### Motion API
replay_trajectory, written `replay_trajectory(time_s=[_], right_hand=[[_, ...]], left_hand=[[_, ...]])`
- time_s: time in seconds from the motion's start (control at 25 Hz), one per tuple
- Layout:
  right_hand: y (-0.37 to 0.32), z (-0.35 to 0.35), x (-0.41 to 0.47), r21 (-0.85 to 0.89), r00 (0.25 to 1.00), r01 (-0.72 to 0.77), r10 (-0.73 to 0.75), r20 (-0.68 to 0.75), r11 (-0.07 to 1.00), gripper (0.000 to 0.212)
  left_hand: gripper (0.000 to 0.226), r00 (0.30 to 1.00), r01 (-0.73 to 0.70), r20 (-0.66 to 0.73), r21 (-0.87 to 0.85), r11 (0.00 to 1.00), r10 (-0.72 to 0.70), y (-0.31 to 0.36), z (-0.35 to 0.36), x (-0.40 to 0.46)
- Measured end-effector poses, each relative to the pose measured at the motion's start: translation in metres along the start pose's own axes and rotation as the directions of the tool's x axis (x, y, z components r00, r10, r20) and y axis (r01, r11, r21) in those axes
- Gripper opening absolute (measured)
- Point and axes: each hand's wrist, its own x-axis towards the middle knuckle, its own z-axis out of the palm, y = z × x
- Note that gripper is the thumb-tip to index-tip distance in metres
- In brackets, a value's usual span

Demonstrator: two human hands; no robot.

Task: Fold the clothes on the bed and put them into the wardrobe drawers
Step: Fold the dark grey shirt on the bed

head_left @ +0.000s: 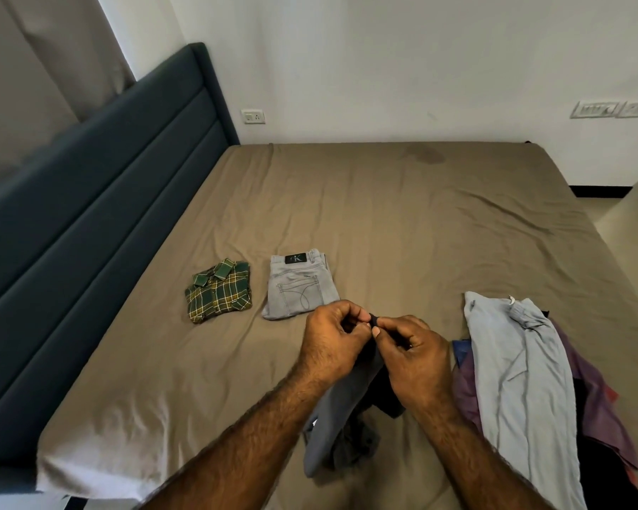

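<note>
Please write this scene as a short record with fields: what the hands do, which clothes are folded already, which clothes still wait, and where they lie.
left hand: left hand pinches the top edge of the dark grey garment
right hand: right hand pinches the same edge, close beside the left
held garment: hangs down from both hands onto the bed sheet
folded: green plaid shirt and grey jeans, side by side, apart
waiting: light blue garment on top of a pile of purple clothes, to the right
wardrobe: not in view
</note>
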Motion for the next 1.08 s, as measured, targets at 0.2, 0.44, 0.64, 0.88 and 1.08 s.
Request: replay_trajectory(time_s=[0.2,0.44,0.64,0.88,1.08], right_hand=[[0.000,0.002,0.003,0.081,0.992,-0.118,0.115,0.045,0.990,0.017],[-0.003,-0.008,0.012,0.423,0.864,-0.497,0.385,0.325,0.758,0.013],[0.001,-0.005,0.003,0.208,0.953,-0.262,0.219,0.208,0.943,0.019],[0.012,-0.004,-0.002,0.321,0.967,-0.228,0.175,0.185,0.919,0.020],[0.008,-0.002,0.002,0.492,0.845,-0.534,0.409,0.346,0.687,0.009]], left_hand=[[0.018,1.000,-0.015,0.004,-0.009,1.000,0.015,-0.005,-0.005,0.003],[0.013,0.997,0.018,0.077,-0.073,0.997,-0.012,-0.011,-0.013,0.003],[0.013,0.988,0.046,0.155,-0.176,0.983,-0.019,-0.006,-0.021,-0.003],[0.028,0.992,-0.125,0.016,0.034,0.992,0.124,-0.008,-0.009,-0.014],[0.030,0.957,-0.284,-0.013,0.142,0.948,0.289,-0.011,-0.006,-0.021]])
